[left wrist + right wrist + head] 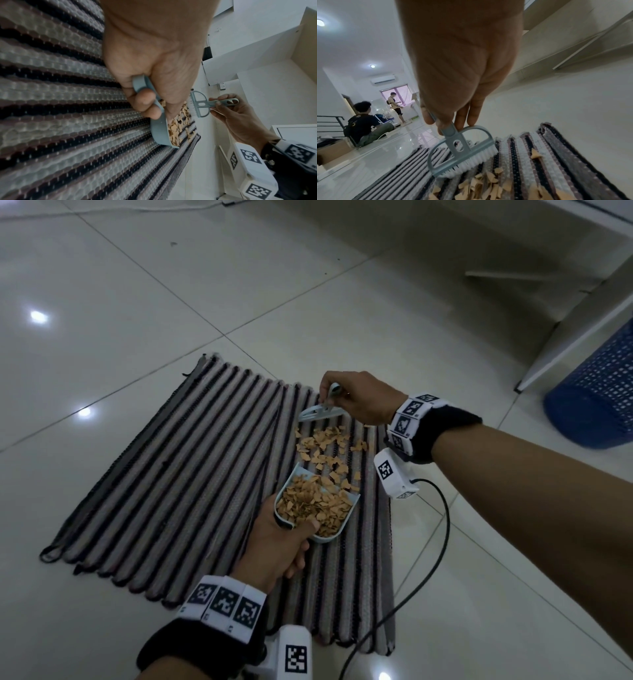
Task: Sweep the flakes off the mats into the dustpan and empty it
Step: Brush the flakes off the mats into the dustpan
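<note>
Left hand (pixel 281 539), low centre of the head view, gripped the handle of the pale blue dustpan (pixel 317 505), fingers curled round it and thumb lying over the rear rim; the left wrist view showed the handle loop wrapped by those fingers. Dustpan sat on the striped mat (pixel 178 474) with its open mouth pointing toward the upper right of the frame, heaped with tan flakes (pixel 313 503). More loose flakes (pixel 325 445) lay on the mat just beyond the mouth, spread between dustpan and brush. Right hand (pixel 359 400), centre of the frame, pinched the thin handle of the small grey-blue brush (pixel 318 414) between thumb and fingers, other fingers bent alongside; in the right wrist view white bristles (pixel 471 163) touched the mat at the far edge of the flake pile. Mat lay flat on glossy white tiled floor (pixel 120 302). Black cable (pixel 435 542) ran from the right wrist camera toward the lower edge. Blue mesh bin (pixel 596 392) stood at the right edge of the frame, well apart from the mat, beside white furniture (pixel 565 344). Two people showed far off in the right wrist view, left side.
</note>
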